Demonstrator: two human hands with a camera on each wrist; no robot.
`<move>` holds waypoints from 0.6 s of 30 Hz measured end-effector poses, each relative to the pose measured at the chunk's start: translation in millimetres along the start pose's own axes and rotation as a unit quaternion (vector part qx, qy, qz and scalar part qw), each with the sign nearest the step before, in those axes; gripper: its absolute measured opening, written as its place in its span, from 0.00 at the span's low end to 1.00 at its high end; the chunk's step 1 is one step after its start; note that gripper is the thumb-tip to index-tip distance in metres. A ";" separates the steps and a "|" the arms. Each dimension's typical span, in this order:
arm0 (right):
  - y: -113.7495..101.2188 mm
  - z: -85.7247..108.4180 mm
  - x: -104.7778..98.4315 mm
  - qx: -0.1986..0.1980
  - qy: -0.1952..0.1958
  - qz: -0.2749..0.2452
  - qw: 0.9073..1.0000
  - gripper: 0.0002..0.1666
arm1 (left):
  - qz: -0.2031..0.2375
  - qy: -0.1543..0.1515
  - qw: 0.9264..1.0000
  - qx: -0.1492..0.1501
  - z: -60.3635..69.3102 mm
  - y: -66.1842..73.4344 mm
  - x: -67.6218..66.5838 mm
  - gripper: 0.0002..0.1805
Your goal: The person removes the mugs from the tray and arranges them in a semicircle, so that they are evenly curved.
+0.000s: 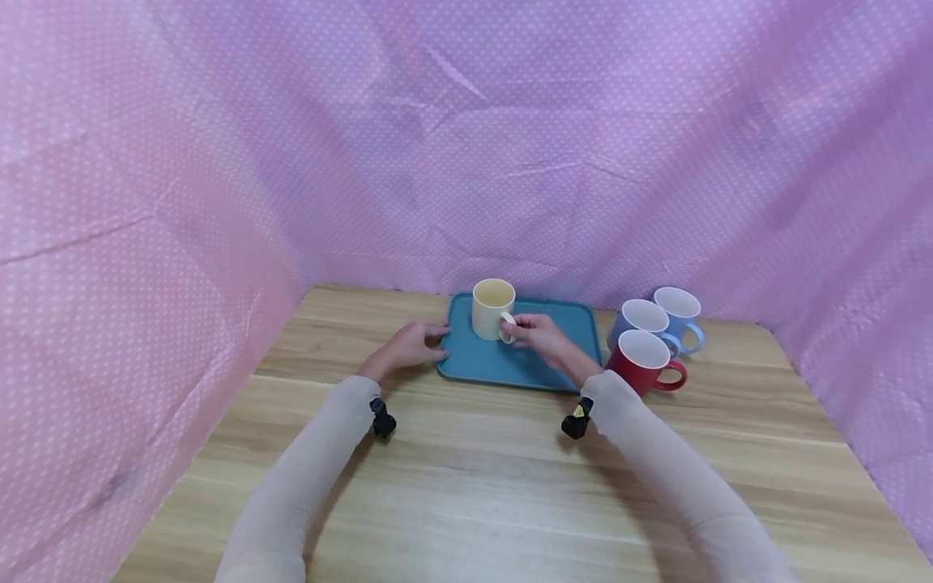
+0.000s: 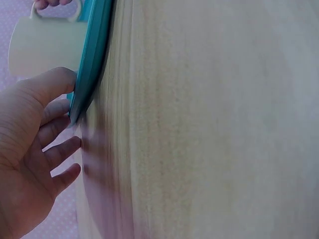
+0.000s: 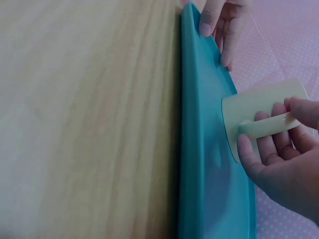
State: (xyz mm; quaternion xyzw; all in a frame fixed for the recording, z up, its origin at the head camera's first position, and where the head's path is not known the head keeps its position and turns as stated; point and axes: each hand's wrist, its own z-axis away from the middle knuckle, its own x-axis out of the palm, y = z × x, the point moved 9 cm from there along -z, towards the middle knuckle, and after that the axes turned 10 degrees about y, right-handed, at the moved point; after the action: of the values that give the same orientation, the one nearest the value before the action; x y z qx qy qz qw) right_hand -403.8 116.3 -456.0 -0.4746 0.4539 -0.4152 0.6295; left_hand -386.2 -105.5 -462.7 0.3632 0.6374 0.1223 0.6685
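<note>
A cream mug (image 1: 488,315) stands upright on the left part of a blue-green tray (image 1: 539,372). My right hand (image 1: 538,337) holds this mug by its handle, thumb on top and fingers curled round it, as the right wrist view shows. At the tray's left edge is my left hand (image 1: 411,345). Its thumb (image 2: 59,83) and nearest fingers touch the rim, spread apart, while the other fingers stay off it. The mug's base meets the tray in the right wrist view.
Right of the tray stand a red mug (image 1: 640,366), a blue-grey mug (image 1: 619,325) and a light blue mug (image 1: 676,312), close together with handles to the right. Pink dotted cloth (image 1: 466,178) hangs behind and beside the wooden table (image 1: 466,486).
</note>
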 end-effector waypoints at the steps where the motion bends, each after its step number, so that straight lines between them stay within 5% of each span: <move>1: 1.0 1.2 -1.3 -0.001 0.000 -0.001 1.000 0.18 | 0.003 -0.001 1.000 -0.002 -0.3 -0.2 0.4 0.32; 18: -0.4 24.3 -26.9 -0.043 0.014 -0.032 0.998 0.14 | 0.030 -0.001 0.999 -0.010 0.4 -5.3 3.6 0.33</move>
State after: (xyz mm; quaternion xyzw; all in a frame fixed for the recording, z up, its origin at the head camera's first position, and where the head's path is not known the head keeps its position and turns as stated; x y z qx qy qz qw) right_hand -386.9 147.2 -447.5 -0.5097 0.4641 -0.4222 0.5887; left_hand -386.8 -107.1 -468.9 0.3759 0.6243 0.1482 0.6686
